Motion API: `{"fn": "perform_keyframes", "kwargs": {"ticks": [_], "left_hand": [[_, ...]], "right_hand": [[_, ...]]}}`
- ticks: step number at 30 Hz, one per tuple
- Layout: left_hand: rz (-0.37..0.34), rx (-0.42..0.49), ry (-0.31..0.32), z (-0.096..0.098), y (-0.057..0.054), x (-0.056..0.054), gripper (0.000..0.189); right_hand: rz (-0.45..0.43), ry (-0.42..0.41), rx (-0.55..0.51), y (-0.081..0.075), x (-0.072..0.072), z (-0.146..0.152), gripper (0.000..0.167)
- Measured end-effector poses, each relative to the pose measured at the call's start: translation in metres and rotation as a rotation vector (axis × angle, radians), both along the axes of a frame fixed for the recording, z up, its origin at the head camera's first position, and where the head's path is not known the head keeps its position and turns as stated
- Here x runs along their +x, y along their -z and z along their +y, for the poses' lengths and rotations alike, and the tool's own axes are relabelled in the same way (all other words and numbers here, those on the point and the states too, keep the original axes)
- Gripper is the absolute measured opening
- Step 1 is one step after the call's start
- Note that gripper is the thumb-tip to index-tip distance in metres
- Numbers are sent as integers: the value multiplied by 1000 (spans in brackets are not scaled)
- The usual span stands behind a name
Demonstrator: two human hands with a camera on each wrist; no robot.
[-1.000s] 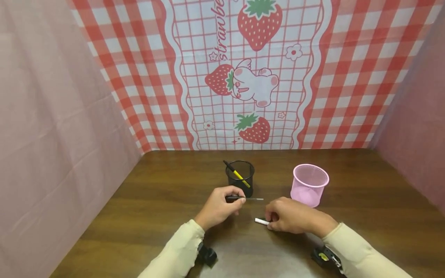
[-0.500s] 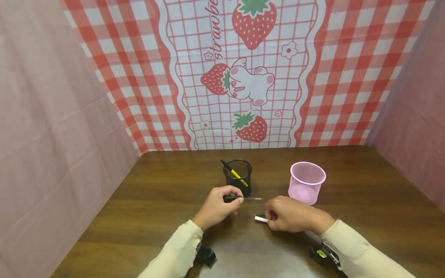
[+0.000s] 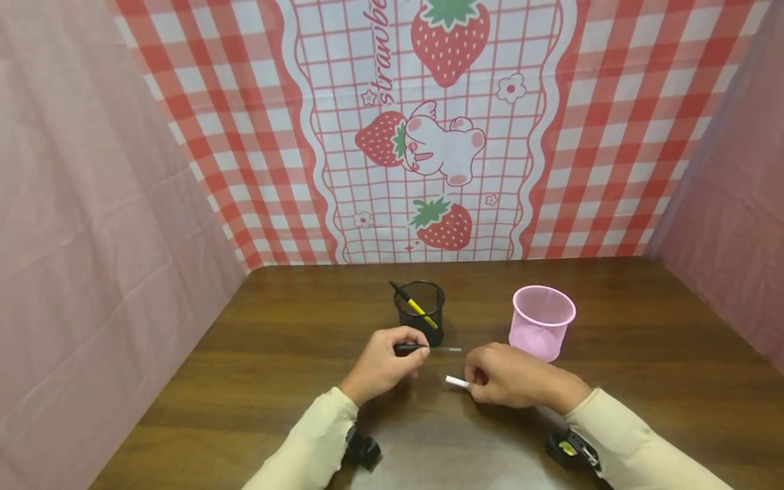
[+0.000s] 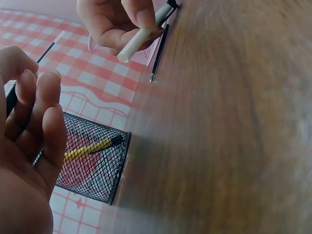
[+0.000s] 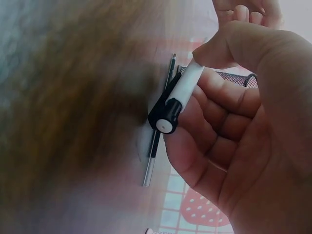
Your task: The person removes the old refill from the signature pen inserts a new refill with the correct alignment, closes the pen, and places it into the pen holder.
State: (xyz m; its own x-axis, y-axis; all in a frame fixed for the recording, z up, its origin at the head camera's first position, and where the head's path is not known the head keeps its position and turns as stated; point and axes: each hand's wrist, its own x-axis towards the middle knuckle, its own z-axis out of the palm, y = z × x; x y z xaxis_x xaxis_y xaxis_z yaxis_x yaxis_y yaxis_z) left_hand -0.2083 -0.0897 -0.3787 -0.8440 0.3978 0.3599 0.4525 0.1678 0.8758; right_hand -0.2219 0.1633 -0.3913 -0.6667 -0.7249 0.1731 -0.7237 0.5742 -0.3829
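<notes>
My left hand [image 3: 382, 364] pinches a black pen part [image 3: 406, 349], from which a thin, partly clear refill [image 3: 448, 350] points right. To its right, my right hand [image 3: 508, 378] grips a white pen barrel [image 3: 456, 382] between thumb and fingers. The barrel's far end carries a black clip [image 5: 157, 113], seen in the right wrist view. Beside that barrel, a loose pen refill [image 4: 159, 56] with a black stretch and a metal tip lies on or just above the wood, close to my right fingers. In the head view this refill is hidden.
Behind my left hand stands a black mesh pen cup [image 3: 419, 332] with a yellow-and-black pen [image 3: 416, 306] leaning in it. A pink mesh cup [image 3: 539, 340] stands behind my right hand. Checked strawberry cloth [image 3: 441, 156] hangs at the table's [image 3: 275, 327] back edge.
My right hand has shifted slightly up with the white barrel. The refill's tip, seen beside the barrel half a second ago in the head view, is now hidden. My left hand keeps its hold.
</notes>
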Motion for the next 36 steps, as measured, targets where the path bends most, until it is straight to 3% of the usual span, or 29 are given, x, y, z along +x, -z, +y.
{"fn": "perform_keyframes", "kwargs": {"ticks": [15,22,29,33,36], "left_hand": [[-7,-19,-17,0,-2,-1,10],[-1,-26,-23,-2,21,-17,5],[2,-14,-16,-1,-1,1,6],[6,-19,-17,-1,-1,1,9],[-1,-29,-21,-2,10,-7,10]], "right_hand": [[22,2,-64,-2,-1,-1,17],[12,18,-74,-1,-2,0,16],[1,43,-75,0,-2,2,18],[4,44,-81,1,-2,2,22],[-3,41,-89,1,-2,2,23]]}}
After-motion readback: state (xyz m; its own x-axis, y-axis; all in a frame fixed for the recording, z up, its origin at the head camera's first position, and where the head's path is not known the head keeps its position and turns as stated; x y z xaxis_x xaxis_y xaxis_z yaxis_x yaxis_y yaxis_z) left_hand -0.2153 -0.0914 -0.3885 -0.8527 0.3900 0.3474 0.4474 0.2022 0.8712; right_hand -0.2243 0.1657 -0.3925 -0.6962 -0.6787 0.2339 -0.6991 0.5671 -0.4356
